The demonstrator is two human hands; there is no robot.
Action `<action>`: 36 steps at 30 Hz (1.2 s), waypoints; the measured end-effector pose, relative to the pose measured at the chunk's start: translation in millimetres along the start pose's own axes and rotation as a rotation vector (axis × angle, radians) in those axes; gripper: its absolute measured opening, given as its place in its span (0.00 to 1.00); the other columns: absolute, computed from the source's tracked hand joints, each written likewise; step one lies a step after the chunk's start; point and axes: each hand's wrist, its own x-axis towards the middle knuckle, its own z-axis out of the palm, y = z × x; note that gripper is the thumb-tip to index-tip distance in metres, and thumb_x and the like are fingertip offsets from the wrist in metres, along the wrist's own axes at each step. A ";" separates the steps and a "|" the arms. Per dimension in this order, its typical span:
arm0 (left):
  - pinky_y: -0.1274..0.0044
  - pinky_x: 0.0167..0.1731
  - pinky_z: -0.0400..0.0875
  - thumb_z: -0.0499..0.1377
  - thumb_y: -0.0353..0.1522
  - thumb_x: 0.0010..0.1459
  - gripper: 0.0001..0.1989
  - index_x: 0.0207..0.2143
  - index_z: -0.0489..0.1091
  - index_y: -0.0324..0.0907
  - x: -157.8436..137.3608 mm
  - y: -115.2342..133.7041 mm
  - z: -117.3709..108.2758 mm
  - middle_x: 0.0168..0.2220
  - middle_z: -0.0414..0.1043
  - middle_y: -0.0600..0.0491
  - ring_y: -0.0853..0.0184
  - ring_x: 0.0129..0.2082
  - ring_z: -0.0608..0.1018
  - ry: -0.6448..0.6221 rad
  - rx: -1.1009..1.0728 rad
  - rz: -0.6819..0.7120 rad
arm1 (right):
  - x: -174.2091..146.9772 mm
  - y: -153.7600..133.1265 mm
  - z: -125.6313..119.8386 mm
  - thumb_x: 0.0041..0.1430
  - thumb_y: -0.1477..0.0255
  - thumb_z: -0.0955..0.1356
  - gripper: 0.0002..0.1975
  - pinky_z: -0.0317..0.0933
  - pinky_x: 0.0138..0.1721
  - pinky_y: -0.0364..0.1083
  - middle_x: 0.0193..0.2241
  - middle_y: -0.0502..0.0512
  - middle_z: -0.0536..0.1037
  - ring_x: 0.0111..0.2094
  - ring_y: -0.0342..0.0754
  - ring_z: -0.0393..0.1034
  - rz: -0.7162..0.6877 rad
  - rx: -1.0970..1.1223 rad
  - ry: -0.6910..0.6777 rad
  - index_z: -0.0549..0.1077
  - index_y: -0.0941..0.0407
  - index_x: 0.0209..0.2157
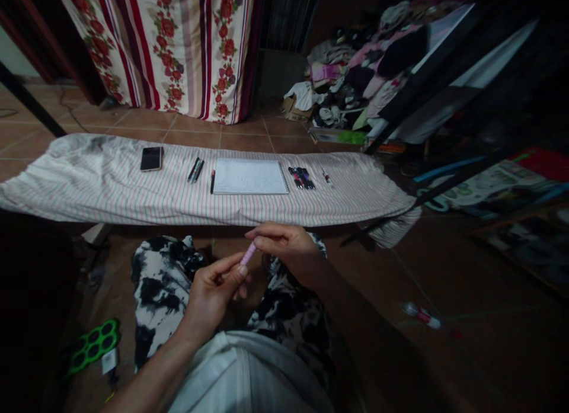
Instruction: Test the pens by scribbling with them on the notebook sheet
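Observation:
Above my lap, a slim pale-pink tube, pen-like in shape (pixel 248 255), slants between my two hands. The fingers and thumb of my left hand (pixel 213 290) pinch its lower end. My right hand (pixel 291 247) grips the upper end between thumb and fingertips, hiding the tip. Beyond them, a spiral notebook (pixel 250 176) lies open on a striped cloth (pixel 133 199), with a dark pen (pixel 212 181) along its left edge. Several pens (pixel 301 178) lie in a group to its right, and a single white-and-dark pen (pixel 328 178) lies farther right.
Two dark pens (pixel 195 170) and a phone (pixel 152 159) rest on the cloth's left part. Dark metal bars (pixel 33 102) rise at both sides. A plastic bottle (pixel 421 315) lies on the floor at right, a green holed object (pixel 94 345) at left. Clothes (pixel 355 75) are heaped behind.

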 end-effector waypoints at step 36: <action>0.81 0.17 0.61 0.63 0.38 0.44 0.22 0.40 0.74 0.35 0.4 -2.4 -3.6 0.21 0.71 0.55 0.74 0.16 0.68 0.042 0.025 -0.010 | 6.2 4.8 -0.8 0.49 0.62 0.68 0.13 0.58 0.30 0.41 0.25 0.49 0.73 0.27 0.41 0.65 0.011 -0.088 0.008 0.75 0.57 0.30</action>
